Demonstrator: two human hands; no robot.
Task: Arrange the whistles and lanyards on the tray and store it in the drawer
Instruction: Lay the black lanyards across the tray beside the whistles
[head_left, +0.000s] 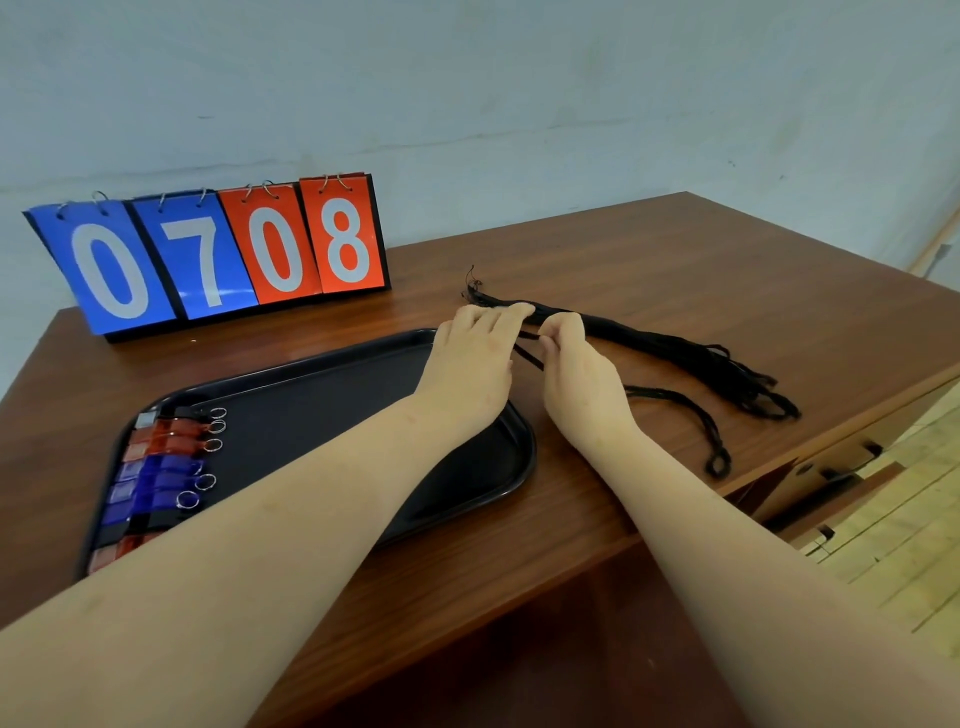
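Left hand (470, 364) and right hand (579, 376) seemingly pinch lanyards (675, 349) beside tray (322, 395).

A pale blue-grey plastered wall (519, 78) rises behind the far edge of a reddish-brown wood-grain desk (649, 249). A flip scoreboard (208, 249) stands at the far-left corner of the tabletop. Light wooden drawer fronts (841, 457) with dark handles occupy the right side. Pale plank floor (914, 545) lies beyond.
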